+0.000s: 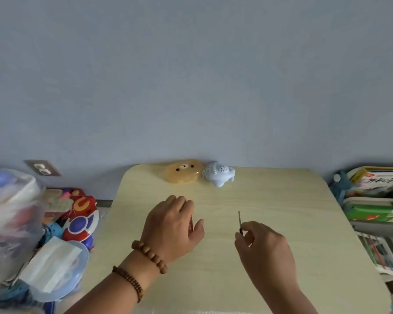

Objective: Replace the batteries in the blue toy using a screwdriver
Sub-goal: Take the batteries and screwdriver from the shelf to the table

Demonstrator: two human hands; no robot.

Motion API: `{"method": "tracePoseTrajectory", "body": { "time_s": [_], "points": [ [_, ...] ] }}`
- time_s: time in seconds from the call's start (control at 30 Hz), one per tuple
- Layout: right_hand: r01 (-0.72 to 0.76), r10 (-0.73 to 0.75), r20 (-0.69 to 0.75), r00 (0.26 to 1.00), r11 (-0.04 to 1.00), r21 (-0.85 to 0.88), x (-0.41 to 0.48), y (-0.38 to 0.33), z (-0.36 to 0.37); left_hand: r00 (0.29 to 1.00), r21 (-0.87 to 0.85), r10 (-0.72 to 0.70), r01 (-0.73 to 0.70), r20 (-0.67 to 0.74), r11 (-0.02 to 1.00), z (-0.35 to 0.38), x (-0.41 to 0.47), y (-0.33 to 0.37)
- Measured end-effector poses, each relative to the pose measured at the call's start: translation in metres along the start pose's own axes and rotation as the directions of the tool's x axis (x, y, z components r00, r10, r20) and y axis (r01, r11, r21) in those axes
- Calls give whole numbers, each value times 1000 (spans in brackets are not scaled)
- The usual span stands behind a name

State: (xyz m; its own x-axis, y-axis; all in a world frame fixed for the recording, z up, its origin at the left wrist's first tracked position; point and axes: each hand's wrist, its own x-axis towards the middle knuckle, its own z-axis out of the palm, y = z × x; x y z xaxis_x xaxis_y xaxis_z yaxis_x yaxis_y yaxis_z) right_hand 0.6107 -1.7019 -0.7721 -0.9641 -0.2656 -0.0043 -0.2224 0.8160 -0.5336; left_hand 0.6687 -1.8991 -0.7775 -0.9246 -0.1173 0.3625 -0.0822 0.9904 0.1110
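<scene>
The pale blue toy [218, 174] stands at the far edge of the light wooden table [281, 200], apart from both hands. My right hand [263, 248] hovers over the table's middle right, fingers pinched on a thin dark screwdriver [239, 220] whose shaft points up and away. My left hand [174, 225], with bead bracelets on the wrist, rests palm down at the table's middle. It covers a small red object [191, 225], of which only a sliver shows by the thumb; what it is cannot be told.
A tan bear-face case [183, 171] sits just left of the blue toy. Left of the table lie a plastic bin of toys [11, 218], a red and blue toy [81, 220] and a clear lidded box [55, 268]. Stacked books and boxes [377, 200] stand at the right.
</scene>
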Motion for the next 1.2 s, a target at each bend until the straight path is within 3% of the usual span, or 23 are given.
{"method": "tracePoseTrajectory", "body": {
  "time_s": [0.13, 0.3, 0.47, 0.73, 1.07, 1.2],
  "points": [
    [69, -69, -24, 997, 998, -6, 6, 27, 48, 1000, 45, -15, 15, -2, 999, 44, -7, -6],
    [96, -96, 23, 995, 995, -15, 5, 27, 59, 986, 20, -112, 110, 122, 994, 59, -27, -15],
    [126, -125, 38, 991, 992, -30, 23, 26, 75, 973, 36, -186, 183, 136, 983, 83, -34, -29],
    [186, -193, -64, 979, 978, -96, 19, 41, 96, 950, 33, -272, 270, 153, 962, 91, -37, -27],
    [250, -260, -103, 960, 963, -104, 21, 44, 104, 925, 25, -314, 316, 216, 948, 82, -34, -29],
    [265, -273, -129, 953, 961, -78, 25, 47, 105, 924, -137, -219, 272, 313, 952, 70, -34, -52]
  ]
}}
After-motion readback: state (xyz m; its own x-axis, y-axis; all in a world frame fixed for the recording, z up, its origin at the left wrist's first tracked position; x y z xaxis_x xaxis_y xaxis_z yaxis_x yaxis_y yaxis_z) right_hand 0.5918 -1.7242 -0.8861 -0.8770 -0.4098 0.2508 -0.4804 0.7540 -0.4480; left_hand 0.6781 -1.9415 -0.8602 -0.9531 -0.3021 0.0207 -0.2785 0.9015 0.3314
